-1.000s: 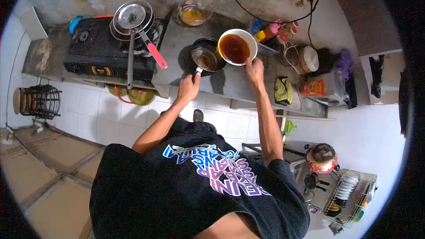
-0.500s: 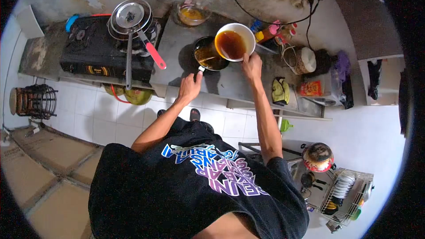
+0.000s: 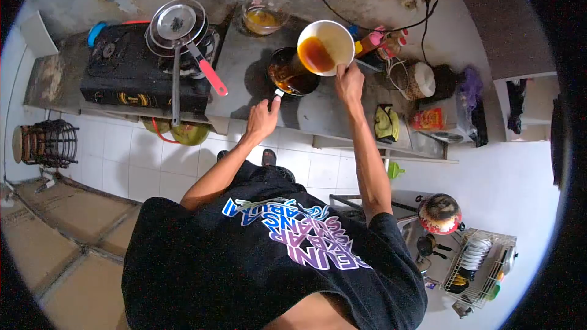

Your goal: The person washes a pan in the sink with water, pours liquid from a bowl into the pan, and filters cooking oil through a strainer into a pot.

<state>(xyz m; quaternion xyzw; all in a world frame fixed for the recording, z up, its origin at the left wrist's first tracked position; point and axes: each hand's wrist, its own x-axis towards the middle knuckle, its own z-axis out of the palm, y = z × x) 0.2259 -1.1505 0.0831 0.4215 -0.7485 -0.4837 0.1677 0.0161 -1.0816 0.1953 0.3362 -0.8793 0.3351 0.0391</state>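
Note:
My right hand (image 3: 350,84) is closed on the near side of a white bowl (image 3: 341,41); whether it has a handle is hidden. The bowl tilts left, with reddish-brown liquid (image 3: 315,55) pooled toward its lower left rim. That rim overhangs a small dark saucepan (image 3: 304,86) standing on the grey counter, with dark brown liquid inside. My left hand (image 3: 263,120) is closed at the saucepan's short handle (image 3: 279,93), whose pale end shows by the thumb. Behind the saucepan sits a clear glass bowl (image 3: 263,18) containing something yellow-orange.
A black gas stove (image 3: 147,79) stands left, bearing a metal strainer (image 3: 173,21) and a red-handled utensil (image 3: 211,73). Bottles (image 3: 391,46), a white container (image 3: 422,80) and a green-yellow cloth (image 3: 386,123) line the right. A dish rack (image 3: 480,266) stands lower right.
The white bowl has tipped further left and risen slightly. Its liquid has drawn toward the left rim, baring more white inside. The left hand stays at the saucepan handle.

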